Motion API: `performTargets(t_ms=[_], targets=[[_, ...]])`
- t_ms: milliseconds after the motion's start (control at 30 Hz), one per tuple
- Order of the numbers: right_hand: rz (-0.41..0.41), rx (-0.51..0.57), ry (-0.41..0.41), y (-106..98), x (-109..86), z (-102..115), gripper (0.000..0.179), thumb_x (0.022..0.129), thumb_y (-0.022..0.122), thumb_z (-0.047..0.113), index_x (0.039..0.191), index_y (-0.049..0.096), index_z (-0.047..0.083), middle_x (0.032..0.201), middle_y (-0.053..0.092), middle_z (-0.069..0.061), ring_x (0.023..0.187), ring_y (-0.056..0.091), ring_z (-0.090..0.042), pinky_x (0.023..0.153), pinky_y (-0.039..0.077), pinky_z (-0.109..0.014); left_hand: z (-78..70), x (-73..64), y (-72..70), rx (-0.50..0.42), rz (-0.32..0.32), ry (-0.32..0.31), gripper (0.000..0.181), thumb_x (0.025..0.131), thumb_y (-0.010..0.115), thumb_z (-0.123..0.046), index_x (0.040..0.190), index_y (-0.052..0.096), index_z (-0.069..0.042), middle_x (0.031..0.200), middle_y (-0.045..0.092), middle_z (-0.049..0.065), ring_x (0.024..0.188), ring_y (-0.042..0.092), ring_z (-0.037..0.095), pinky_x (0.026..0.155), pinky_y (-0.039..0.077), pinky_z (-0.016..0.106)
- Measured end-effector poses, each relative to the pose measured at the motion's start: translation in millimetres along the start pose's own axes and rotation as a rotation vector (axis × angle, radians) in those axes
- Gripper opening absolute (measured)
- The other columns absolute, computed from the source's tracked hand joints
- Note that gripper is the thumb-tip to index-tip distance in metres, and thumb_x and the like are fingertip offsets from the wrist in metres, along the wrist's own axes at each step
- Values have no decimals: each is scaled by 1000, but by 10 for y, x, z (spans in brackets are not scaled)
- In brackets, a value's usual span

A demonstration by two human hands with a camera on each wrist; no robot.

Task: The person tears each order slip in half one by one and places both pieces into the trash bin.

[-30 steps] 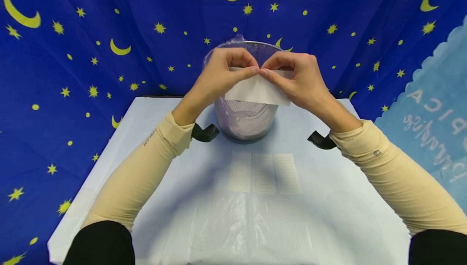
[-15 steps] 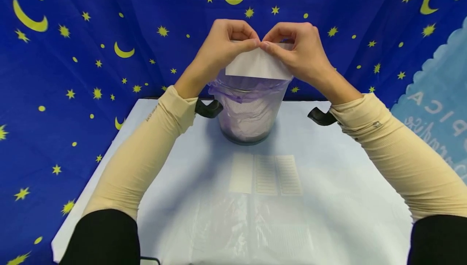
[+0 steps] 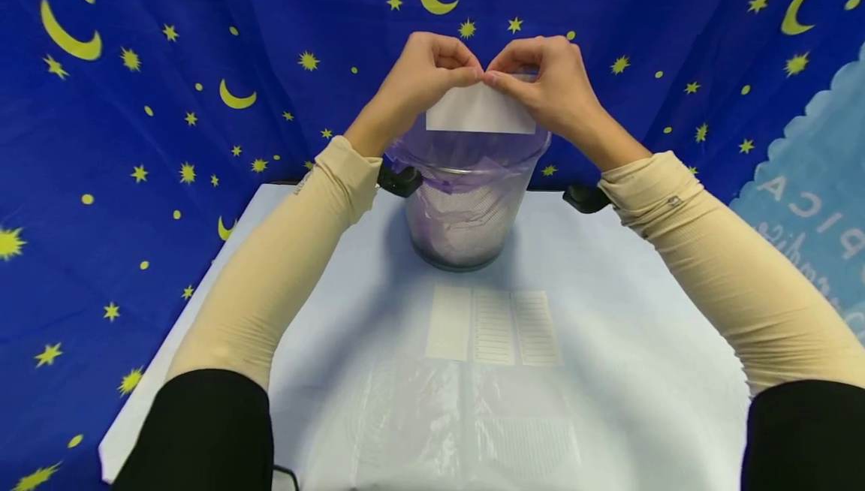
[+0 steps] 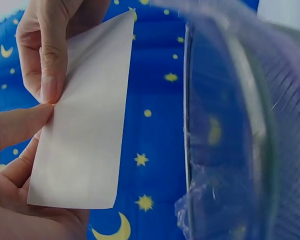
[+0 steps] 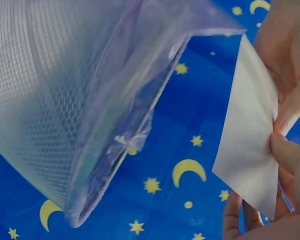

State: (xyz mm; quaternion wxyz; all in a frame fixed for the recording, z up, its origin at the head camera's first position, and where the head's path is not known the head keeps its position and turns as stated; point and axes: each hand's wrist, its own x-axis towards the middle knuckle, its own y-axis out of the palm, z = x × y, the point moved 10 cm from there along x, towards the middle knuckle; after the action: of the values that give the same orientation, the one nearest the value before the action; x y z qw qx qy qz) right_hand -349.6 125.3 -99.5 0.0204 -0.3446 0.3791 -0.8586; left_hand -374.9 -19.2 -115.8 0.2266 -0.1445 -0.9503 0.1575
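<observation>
A small white sheet of paper (image 3: 480, 109) hangs from both hands, over the mouth of a mesh wastebasket (image 3: 466, 224) in the head view. My left hand (image 3: 432, 70) pinches its upper edge between thumb and fingers. Right beside it, thumb tips nearly meeting, my right hand (image 3: 544, 78) pinches the same edge. In the left wrist view the paper (image 4: 85, 135) looks whole and slightly creased near the fingers. The right wrist view shows the paper (image 5: 250, 135) apart from the rim of the basket. A thin purple plastic liner (image 3: 439, 183) folds over that rim.
Three narrow paper strips (image 3: 492, 326), two of them lined, lie side by side on the white table (image 3: 642, 311) in front of the basket. Shiny clear plastic (image 3: 459, 416) covers the table nearer the person. A blue curtain (image 3: 203, 48) with moons and stars hangs behind.
Both hands have risen with the paper, most of it in the first half second, uncovering the basket's front rim. Since then they have shifted only slightly. The grip looks unchanged.
</observation>
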Motion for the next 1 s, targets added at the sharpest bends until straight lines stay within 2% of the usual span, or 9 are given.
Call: performTargets(t_ms=[100,267,433,567,667,867,1000], targets=[[4,7,47,42,54,-123,32,99,74,42,105,83,12,104,79,-1,96,71,-5,81,54,-18,80,97,-1,39,5,-54,8,99,73,-9,94,77,-4,87,71,-3,89,59,15,82,44,27],[5,17,69,89,109,-199,32,99,74,41,105,83,11,104,79,-1,99,72,-8,82,55,-19,201,175,-21,29,1,-147,8,99,72,-9,94,77,-5,88,69,-4,94,56,13,84,42,27],[-28,-20,26,47,131,-119,31,99,74,41,105,84,12,106,79,-4,106,66,-11,85,54,-21,211,186,-55,-49,-35,-167,11,97,70,-5,88,77,-7,90,69,-4,94,57,15,83,43,28],[-83,-50,-19,-19,99,-55,28,97,78,36,102,85,10,102,78,-6,103,58,-10,89,54,-23,239,181,-35,-101,-35,-199,14,96,71,-5,84,76,-9,90,70,-3,93,59,16,82,45,29],[-113,-64,-55,-62,69,-8,25,96,79,33,100,86,9,99,78,-7,100,54,-5,94,49,-23,261,174,-15,-122,-34,-215,14,96,71,-6,83,76,-10,92,70,-2,90,60,16,79,47,30],[-150,-39,-74,-135,10,83,23,96,79,33,98,86,11,98,80,-5,97,50,1,83,42,-21,311,172,29,-164,-39,-206,19,93,72,-1,77,75,-10,84,69,0,72,61,14,64,49,26],[-146,-15,-92,-165,-24,169,23,96,79,32,98,86,11,98,81,-5,96,52,0,81,42,-20,382,171,46,-139,-32,-206,20,94,71,-1,76,75,-9,80,69,-1,71,59,12,61,47,23]])
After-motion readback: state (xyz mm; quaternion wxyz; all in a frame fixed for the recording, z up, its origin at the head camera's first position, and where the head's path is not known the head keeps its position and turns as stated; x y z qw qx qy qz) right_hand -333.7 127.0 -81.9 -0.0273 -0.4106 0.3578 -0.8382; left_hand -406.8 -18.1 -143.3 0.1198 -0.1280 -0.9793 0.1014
